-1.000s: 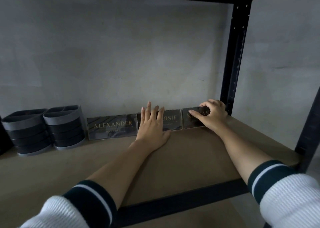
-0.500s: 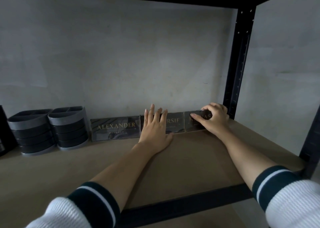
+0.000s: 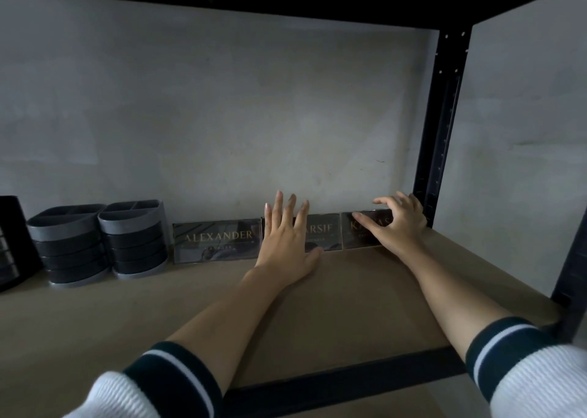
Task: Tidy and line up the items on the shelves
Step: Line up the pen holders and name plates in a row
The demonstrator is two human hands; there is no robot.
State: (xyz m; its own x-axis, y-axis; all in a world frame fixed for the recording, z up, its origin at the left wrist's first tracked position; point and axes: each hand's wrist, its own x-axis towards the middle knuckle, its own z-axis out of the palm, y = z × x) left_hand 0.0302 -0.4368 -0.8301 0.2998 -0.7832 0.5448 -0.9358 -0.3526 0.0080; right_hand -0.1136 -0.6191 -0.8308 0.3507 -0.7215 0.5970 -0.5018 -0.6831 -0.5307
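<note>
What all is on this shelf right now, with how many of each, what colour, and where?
Desk organizers: two, grey and black, compartmented, side by side at the back left of the shelf.
Black item: one, at the far left edge, cut off by the frame, cannot tell what it is.
Name plaques: three, dark with gold lettering, in a row against the back wall; the left one reads ALEXANDER, the other two are partly covered by hands.
Shelf board: one, tan.
Rack post: one, black, at the back right.
Wall: grey, behind the shelf.
Left hand: fingers straight, over the middle plaque.
Right hand: fingers curled round the right plaque.
</note>
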